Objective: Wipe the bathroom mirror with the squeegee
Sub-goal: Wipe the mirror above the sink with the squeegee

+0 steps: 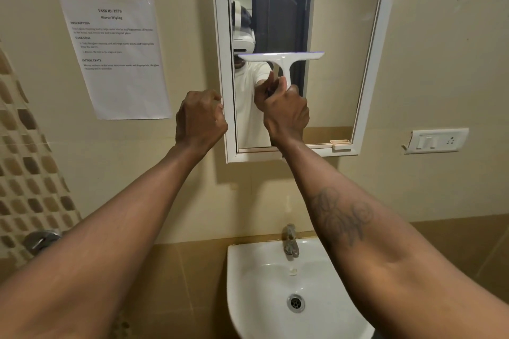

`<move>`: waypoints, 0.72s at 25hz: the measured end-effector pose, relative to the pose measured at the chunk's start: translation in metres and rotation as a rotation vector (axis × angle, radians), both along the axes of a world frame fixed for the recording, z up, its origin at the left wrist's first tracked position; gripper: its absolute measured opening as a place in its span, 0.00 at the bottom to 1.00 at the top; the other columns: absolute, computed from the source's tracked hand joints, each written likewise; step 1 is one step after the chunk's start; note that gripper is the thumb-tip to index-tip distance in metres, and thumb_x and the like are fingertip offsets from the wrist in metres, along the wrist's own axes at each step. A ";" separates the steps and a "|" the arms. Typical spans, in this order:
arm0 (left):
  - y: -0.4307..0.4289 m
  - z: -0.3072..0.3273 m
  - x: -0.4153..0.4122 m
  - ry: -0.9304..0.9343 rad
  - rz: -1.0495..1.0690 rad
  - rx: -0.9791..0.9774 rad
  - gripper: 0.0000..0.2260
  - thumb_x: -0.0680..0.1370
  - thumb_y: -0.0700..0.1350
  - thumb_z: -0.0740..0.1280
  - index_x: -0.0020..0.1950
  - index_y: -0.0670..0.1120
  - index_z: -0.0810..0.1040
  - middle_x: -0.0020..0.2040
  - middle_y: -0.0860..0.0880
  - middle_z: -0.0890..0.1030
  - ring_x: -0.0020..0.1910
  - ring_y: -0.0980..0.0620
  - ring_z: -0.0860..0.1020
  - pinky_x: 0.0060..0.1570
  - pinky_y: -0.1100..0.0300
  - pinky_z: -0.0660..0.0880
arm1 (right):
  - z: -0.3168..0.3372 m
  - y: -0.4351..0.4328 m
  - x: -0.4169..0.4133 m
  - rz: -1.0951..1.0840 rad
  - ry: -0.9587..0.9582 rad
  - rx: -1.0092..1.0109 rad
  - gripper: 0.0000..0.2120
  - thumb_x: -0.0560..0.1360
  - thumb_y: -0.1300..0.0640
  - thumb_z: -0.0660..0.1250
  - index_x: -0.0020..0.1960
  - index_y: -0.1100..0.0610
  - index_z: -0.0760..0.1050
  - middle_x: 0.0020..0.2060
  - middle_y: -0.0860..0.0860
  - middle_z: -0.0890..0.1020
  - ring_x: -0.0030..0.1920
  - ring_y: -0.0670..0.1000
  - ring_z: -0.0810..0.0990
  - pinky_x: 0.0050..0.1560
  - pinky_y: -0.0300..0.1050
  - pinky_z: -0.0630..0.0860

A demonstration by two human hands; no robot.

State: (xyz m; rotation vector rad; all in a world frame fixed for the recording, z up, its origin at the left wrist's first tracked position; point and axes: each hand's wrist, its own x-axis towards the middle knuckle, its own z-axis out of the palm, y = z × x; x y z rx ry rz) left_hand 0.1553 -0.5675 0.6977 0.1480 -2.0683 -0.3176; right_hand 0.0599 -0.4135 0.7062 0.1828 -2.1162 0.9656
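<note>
Wiping seems underway: your right hand (285, 111) grips the squeegee (281, 57) at the middle of the mirror (344, 36), your left hand (201, 115) is curled and empty beside it; the lower glass likely remains.

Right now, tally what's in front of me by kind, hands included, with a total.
Hands: 2 (left hand, right hand)
Squeegee: 1
Mirror: 1
Sink: 1
Tap: 1
Paper notice: 1
Switch plate: 1
Wall knob: 1
Total: 9

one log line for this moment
right hand grips squeegee | blade level on mirror | left hand curled, empty, beside mirror frame
</note>
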 end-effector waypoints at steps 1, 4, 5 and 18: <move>-0.001 -0.003 0.000 -0.005 0.004 0.006 0.09 0.78 0.41 0.64 0.55 0.43 0.81 0.49 0.43 0.82 0.55 0.41 0.77 0.48 0.49 0.76 | -0.008 0.002 0.000 0.002 0.030 0.009 0.22 0.86 0.41 0.52 0.58 0.55 0.76 0.45 0.53 0.79 0.45 0.57 0.83 0.38 0.49 0.76; 0.000 -0.013 0.002 -0.033 0.010 0.017 0.09 0.77 0.41 0.64 0.55 0.43 0.81 0.49 0.43 0.82 0.54 0.41 0.78 0.47 0.49 0.76 | -0.036 0.005 0.004 0.012 0.044 -0.085 0.26 0.85 0.40 0.49 0.53 0.59 0.77 0.38 0.55 0.78 0.41 0.61 0.83 0.30 0.42 0.63; 0.001 -0.017 0.003 -0.041 0.010 0.018 0.09 0.77 0.41 0.64 0.54 0.43 0.81 0.49 0.43 0.82 0.54 0.41 0.78 0.47 0.49 0.76 | -0.045 0.005 0.005 0.009 0.027 -0.116 0.27 0.85 0.40 0.49 0.52 0.59 0.77 0.38 0.57 0.80 0.41 0.62 0.83 0.31 0.42 0.61; 0.010 -0.047 0.014 -0.089 0.002 0.026 0.07 0.77 0.40 0.66 0.53 0.44 0.80 0.48 0.43 0.82 0.52 0.40 0.77 0.45 0.49 0.76 | -0.112 0.011 0.020 0.026 -0.156 -0.038 0.21 0.87 0.44 0.52 0.54 0.59 0.75 0.42 0.57 0.82 0.43 0.61 0.83 0.37 0.49 0.72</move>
